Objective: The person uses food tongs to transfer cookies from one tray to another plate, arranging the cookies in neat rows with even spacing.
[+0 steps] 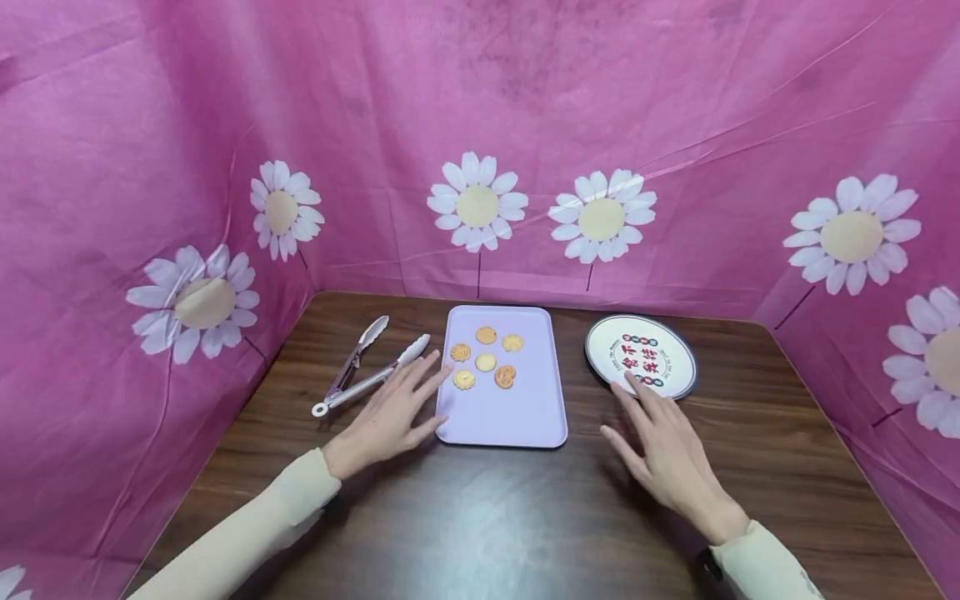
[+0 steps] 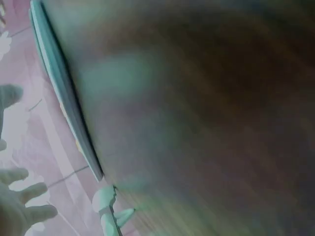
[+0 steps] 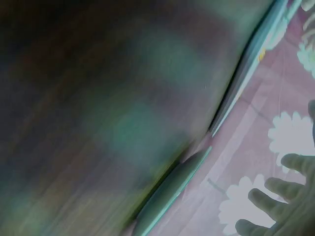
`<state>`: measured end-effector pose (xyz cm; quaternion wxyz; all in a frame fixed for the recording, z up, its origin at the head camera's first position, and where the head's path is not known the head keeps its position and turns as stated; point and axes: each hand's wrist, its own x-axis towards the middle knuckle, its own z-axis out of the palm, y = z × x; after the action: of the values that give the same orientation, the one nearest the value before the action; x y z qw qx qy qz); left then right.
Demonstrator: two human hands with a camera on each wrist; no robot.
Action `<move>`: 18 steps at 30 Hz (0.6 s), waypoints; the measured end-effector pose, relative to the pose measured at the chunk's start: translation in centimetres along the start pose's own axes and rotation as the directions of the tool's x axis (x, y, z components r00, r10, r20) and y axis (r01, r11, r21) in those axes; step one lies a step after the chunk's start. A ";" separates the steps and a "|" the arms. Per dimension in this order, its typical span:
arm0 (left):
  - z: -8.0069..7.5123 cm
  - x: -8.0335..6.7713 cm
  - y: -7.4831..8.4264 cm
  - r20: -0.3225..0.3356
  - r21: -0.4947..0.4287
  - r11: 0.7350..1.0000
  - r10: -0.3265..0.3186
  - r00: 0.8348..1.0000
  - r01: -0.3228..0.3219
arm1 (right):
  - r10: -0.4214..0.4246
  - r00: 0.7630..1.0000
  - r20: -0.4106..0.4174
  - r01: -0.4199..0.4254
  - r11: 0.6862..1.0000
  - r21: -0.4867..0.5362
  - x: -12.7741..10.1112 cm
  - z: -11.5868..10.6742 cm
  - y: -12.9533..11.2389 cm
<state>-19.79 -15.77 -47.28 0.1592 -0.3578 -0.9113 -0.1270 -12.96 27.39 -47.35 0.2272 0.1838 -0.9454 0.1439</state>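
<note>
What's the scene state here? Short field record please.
left hand: open, flat on table beside tray's left edge, near tongs
right hand: open, fingertips at plate's near rim
tongs: lying left of tray, not held
tray: lilac, holds six cookies
plate: round, printed, no food on it
table: dark wood

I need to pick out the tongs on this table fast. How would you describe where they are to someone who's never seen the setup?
Start at the lilac tray in the middle of the brown table. Look just left of it, beyond the fingertips of the left hand: the tongs lie there, arms spread in a V. They are the only long metal tool with pale tips; the round plate sits right of the tray.
</note>
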 end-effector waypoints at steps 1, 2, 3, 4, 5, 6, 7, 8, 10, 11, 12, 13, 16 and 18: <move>-0.1 0.1 -0.3 -0.028 -0.005 1.000 -0.021 0.999 0.021 | 0.017 0.999 -0.028 -0.017 1.000 0.023 0.2 -0.1 0.3; -0.2 0.3 -0.6 -0.057 -0.015 0.999 -0.049 0.997 0.048 | 0.039 0.998 -0.048 -0.037 0.998 0.045 0.4 -0.1 0.6; -0.4 0.4 -0.9 -0.083 -0.026 0.997 -0.079 0.993 0.078 | 0.067 0.996 -0.064 -0.062 0.996 0.070 0.6 -0.2 1.0; -0.5 0.5 -1.2 -0.106 -0.033 0.993 -0.115 0.988 0.112 | 0.095 0.992 -0.078 -0.087 0.992 0.095 0.8 -0.3 1.4; -0.6 0.5 -1.6 -0.123 -0.040 0.988 -0.153 0.981 0.149 | 0.119 0.989 -0.093 -0.108 0.987 0.119 1.0 -0.3 1.7; -0.7 0.5 -2.0 -0.140 -0.051 0.982 -0.189 0.972 0.184 | 0.146 0.984 -0.103 -0.131 0.981 0.142 1.1 -0.4 2.1; -0.8 0.5 -2.3 -0.155 -0.057 0.974 -0.225 0.962 0.219 | 0.171 0.979 -0.115 -0.151 0.975 0.164 1.2 -0.4 2.5; -0.8 0.4 -2.7 -0.167 -0.058 0.966 -0.260 0.951 0.253 | 0.193 0.973 -0.127 -0.168 0.968 0.184 1.3 -0.5 2.9; -0.9 0.2 -3.5 -0.180 -0.051 0.944 -0.330 0.927 0.326 | 0.234 0.960 -0.151 -0.200 0.957 0.212 1.4 -0.4 3.9; -0.9 0.0 -3.9 -0.182 -0.043 0.930 -0.365 0.913 0.364 | 0.258 0.953 -0.160 -0.221 0.950 0.220 1.4 -0.4 4.4; -0.8 -0.1 -4.3 -0.181 -0.035 0.914 -0.403 0.897 0.404 | 0.288 0.944 -0.162 -0.247 0.941 0.231 1.4 -0.4 4.9; -0.8 -0.2 -4.7 -0.178 -0.021 0.897 -0.438 0.881 0.442 | 0.320 0.934 -0.160 -0.278 0.930 0.239 1.5 -0.4 5.4; -0.7 -0.6 -5.7 -0.144 0.016 0.837 -0.539 0.830 0.547 | 0.435 0.893 -0.117 -0.396 0.882 0.255 1.4 -0.3 7.0; -0.6 -0.8 -6.2 -0.100 0.033 0.801 -0.593 0.799 0.598 | 0.517 0.854 -0.060 -0.486 0.833 0.264 1.2 -0.2 7.9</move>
<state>-23.41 -20.85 -47.76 0.1606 -0.0425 -0.9736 -0.1567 -17.16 34.21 -48.06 0.2183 -0.0545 -0.9193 0.3228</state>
